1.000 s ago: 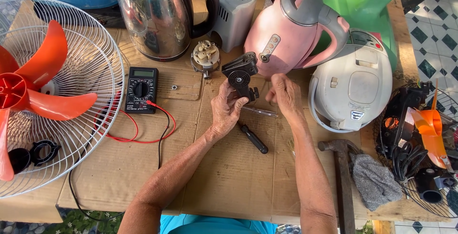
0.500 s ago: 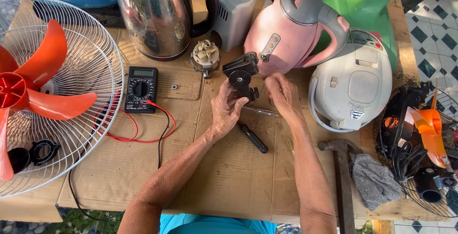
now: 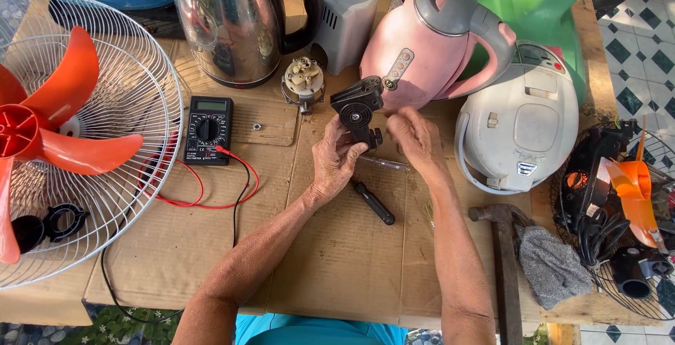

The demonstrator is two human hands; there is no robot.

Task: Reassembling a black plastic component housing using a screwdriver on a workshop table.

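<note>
My left hand point(image 3: 336, 162) grips a small black plastic gearbox part point(image 3: 357, 109), held upright above the cardboard sheet point(image 3: 337, 261). My right hand point(image 3: 415, 138) is beside it on the right, fingers bunched close to the part's lower knob; whether they pinch anything is hidden. A black-handled screwdriver point(image 3: 374, 203) lies on the cardboard just below my hands. A small fan motor point(image 3: 303, 81) sits behind the part.
A black multimeter point(image 3: 208, 129) with red and black leads lies left. A fan grille with orange blades point(image 3: 63, 141) fills the far left. A steel kettle point(image 3: 235, 25), pink kettle point(image 3: 422, 43), white cooker point(image 3: 520, 116), hammer point(image 3: 505, 261) and grey cloth point(image 3: 552, 264) surround the work spot.
My right hand has shifted slightly, its fingers drawn together nearer the black part. My left hand keeps holding the part in about the same place.
</note>
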